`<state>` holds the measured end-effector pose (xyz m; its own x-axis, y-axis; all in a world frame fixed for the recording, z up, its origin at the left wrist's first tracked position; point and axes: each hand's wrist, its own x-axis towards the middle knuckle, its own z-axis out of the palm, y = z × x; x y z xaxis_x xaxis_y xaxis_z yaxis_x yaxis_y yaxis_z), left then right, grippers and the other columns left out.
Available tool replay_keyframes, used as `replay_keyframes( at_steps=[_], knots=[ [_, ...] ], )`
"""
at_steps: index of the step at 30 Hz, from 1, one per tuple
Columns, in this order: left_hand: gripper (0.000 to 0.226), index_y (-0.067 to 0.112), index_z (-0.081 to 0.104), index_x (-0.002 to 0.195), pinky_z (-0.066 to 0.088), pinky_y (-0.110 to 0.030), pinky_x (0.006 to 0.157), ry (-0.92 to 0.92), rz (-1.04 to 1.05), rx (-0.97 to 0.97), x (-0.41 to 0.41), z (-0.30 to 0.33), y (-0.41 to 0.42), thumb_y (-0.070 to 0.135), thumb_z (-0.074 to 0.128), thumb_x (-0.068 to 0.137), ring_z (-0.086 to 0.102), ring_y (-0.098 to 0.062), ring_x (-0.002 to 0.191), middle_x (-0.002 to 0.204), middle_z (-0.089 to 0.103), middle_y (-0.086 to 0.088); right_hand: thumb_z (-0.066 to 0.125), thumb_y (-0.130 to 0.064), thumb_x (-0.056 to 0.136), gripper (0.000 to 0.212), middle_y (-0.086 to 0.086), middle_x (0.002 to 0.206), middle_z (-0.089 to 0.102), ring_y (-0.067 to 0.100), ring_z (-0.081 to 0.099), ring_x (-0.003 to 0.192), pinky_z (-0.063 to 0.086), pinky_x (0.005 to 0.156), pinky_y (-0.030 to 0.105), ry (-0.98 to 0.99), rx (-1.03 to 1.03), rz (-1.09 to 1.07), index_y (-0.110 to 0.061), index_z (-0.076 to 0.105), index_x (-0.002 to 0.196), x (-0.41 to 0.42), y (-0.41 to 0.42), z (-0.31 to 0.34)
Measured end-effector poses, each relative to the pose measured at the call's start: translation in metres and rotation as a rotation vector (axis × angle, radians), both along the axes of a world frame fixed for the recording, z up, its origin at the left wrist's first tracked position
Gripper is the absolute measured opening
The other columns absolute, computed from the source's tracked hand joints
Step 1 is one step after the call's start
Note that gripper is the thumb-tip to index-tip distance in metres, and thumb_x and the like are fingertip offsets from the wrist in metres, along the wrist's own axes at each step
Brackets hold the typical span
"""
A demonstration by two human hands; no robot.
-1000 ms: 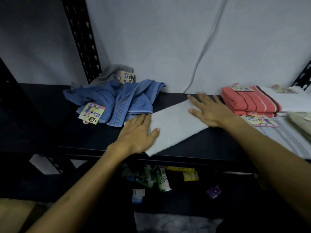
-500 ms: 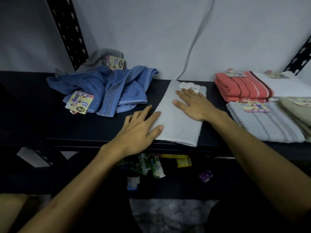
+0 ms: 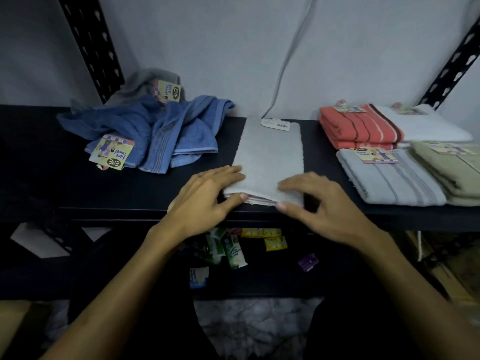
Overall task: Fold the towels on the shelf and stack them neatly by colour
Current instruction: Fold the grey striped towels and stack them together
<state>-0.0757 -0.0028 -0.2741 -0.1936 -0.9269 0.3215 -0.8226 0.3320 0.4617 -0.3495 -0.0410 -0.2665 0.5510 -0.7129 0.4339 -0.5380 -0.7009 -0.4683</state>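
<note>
Both hands moved to grey towel (image 3: 270,157) near edge, left hand (image 3: 205,201), right hand (image 3: 319,206), shelf (image 3: 130,193)

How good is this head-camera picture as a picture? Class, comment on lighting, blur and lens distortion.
Head view: dim, bluish light leaves the shelf nearly black; the right hand is smeared by motion blur, the left hand less so; the shelf uprights lean outward, a sign of wide-angle distortion; the grey towel and the label on the blue towels stay fairly sharp.
</note>
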Motion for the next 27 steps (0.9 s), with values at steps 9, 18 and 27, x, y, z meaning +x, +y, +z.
replay_keyframes(
  at_steps=[9, 18, 27],
  knots=[
    [0.033, 0.029, 0.077, 0.112, 0.036, -0.041, 0.119, 0.349, -0.176, 0.085, 0.008, 0.006, 0.007, 0.038, 0.081, 0.081, 0.047, 0.004, 0.136, 0.134, 0.064, 0.020, 0.054, -0.039, 0.098, 0.046, -0.002, 0.146, 0.055, 0.016, 0.049, 0.137, 0.042, 0.105, 0.034, 0.159, -0.270, -0.010, -0.016, 0.061, 0.137, -0.023, 0.014, -0.036],
    [0.040, 0.026, 0.072, 0.117, 0.044, -0.033, 0.106, 0.123, -0.089, -0.153, 0.003, -0.010, 0.029, 0.032, 0.085, 0.080, 0.059, 0.000, 0.123, 0.124, 0.068, 0.016, 0.065, -0.018, 0.094, 0.023, -0.001, 0.103, 0.073, 0.019, 0.066, 0.092, 0.049, 0.077, 0.042, -0.072, -0.264, -0.029, -0.007, 0.074, 0.111, -0.028, 0.021, -0.024],
    [0.025, 0.013, 0.072, 0.117, 0.047, -0.026, 0.085, 0.046, -0.043, -0.262, -0.004, -0.002, 0.035, 0.021, 0.071, 0.094, 0.062, -0.012, 0.092, 0.104, 0.072, 0.003, 0.075, -0.033, 0.086, 0.028, -0.008, 0.093, 0.068, 0.017, 0.060, 0.081, 0.048, 0.077, 0.038, -0.126, -0.127, -0.108, -0.017, 0.074, 0.109, -0.019, 0.021, -0.013]
  ],
)
